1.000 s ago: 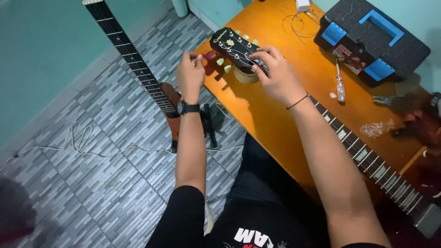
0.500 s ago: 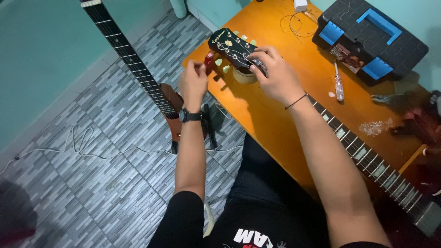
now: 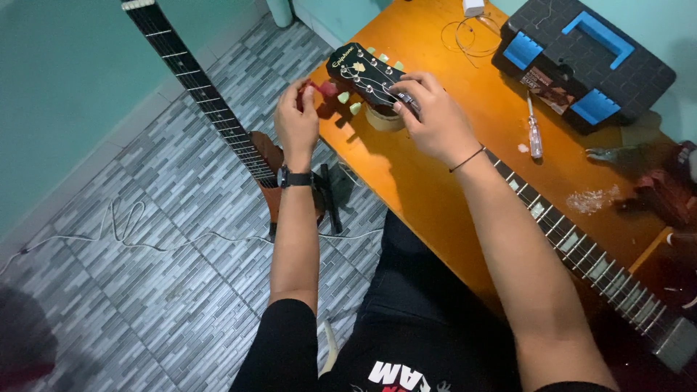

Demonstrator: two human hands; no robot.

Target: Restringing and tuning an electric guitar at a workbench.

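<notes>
A black guitar headstock [image 3: 363,72] with pale green tuning pegs rests on a roll of tape on the orange table [image 3: 435,181]. My left hand [image 3: 296,123], with a black watch at the wrist, is closed around a small red tool [image 3: 323,88] at a peg on the headstock's near side. My right hand [image 3: 435,120] presses down on the headstock's base, fingers pinched on the strings near the nut. The guitar neck [image 3: 581,254] runs from under my right forearm to the lower right.
A black toolbox [image 3: 588,58] with blue latches sits at the table's far right, a screwdriver [image 3: 534,131] beside it and coiled wire strings [image 3: 472,36] further back. A second guitar [image 3: 218,123] leans on a stand on the tiled floor. A white cable [image 3: 145,225] lies there.
My left hand has shifted slightly along the headstock's edge with the red tool. My right hand has stayed on the headstock.
</notes>
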